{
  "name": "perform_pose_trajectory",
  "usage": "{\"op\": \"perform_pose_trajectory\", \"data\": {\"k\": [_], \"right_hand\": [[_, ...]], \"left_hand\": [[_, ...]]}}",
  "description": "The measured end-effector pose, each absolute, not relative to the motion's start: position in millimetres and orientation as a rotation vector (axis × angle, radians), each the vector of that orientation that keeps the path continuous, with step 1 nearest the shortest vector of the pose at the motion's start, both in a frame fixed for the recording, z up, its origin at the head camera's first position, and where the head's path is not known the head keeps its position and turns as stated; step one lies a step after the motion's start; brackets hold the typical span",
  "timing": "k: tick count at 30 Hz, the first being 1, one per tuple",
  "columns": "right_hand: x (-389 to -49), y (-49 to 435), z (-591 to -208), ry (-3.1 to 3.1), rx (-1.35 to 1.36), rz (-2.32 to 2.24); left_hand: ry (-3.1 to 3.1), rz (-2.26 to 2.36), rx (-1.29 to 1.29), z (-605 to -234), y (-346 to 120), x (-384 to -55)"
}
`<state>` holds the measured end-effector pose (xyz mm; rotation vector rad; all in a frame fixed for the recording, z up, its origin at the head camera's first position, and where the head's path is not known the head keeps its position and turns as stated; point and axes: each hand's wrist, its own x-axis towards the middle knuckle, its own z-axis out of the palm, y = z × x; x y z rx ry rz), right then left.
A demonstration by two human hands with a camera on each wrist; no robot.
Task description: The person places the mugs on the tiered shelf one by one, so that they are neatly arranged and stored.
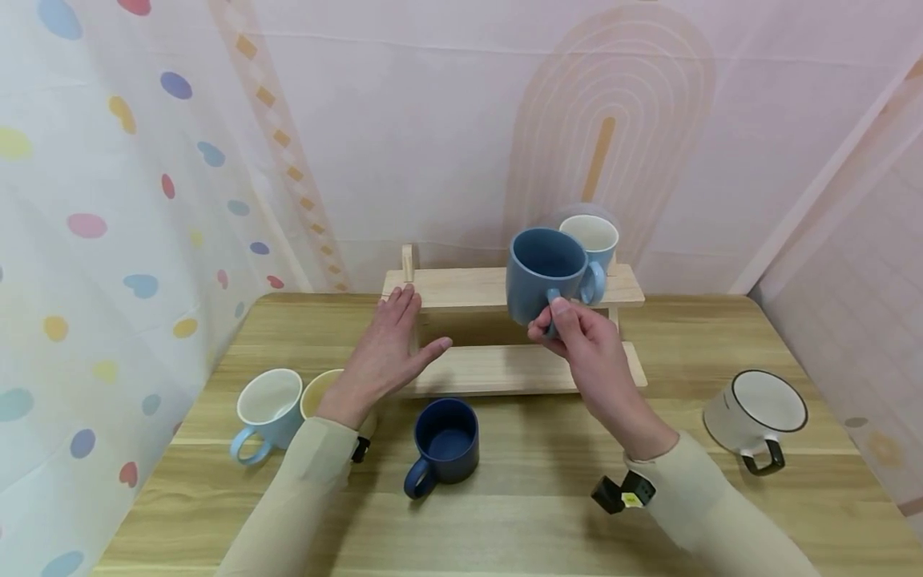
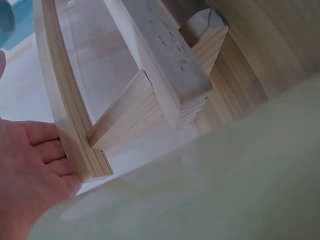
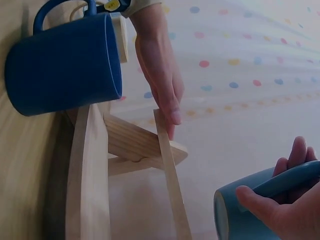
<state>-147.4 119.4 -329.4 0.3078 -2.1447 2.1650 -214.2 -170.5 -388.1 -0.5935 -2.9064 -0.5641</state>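
Note:
By its handle, my right hand [image 1: 594,361] pinches a dusty-blue mug [image 1: 537,276]. The mug is raised in front of the upper board of a two-tier wooden shelf [image 1: 461,288], its mouth facing up. My left hand [image 1: 385,349] rests on the left end of that board with its fingers extended; the left wrist view shows the fingers [image 2: 50,150] against the board's edge. Behind the held mug, at the right end of the upper board, stands a light blue mug with a white inside [image 1: 591,234], partly covered.
A navy mug [image 1: 449,449] stands on the wooden table [image 1: 534,521] before the shelf. To the left are a light blue mug [image 1: 268,405] and a yellow mug [image 1: 315,393], half hidden by my left arm. At the right stands a white mug with black rim [image 1: 743,417]. Curtains hang behind.

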Motion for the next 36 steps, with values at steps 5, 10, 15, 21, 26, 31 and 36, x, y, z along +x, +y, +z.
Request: {"op": "perform_pose_trajectory", "data": {"k": [5, 10, 15, 21, 26, 31, 36], "right_hand": [[-158, 116, -329, -2.160, 0.315, 2.123], [-167, 113, -329, -2.155, 0.331, 2.114], [-176, 111, -331, -2.122, 0.355, 2.119], [-185, 108, -334, -2.114, 0.344, 2.114], [-192, 103, -335, -2.088, 0.356, 2.132], [-200, 100, -336, -2.096, 0.357, 2.098], [-206, 98, -335, -2.122, 0.336, 2.069]], "left_hand": [[-2.908, -0.562, -0.595, -388, -169, -213], [-2.912, -0.559, -0.595, -388, -169, -213], [-2.923, -0.552, -0.586, -387, -168, -213], [-2.919, -0.555, -0.585, -389, -168, -213], [-2.913, -0.552, -0.589, -390, -168, -213], [-2.926, -0.564, -0.582, -389, -167, -213], [-2.920, -0.569, -0.581, -388, -167, -213]]}}
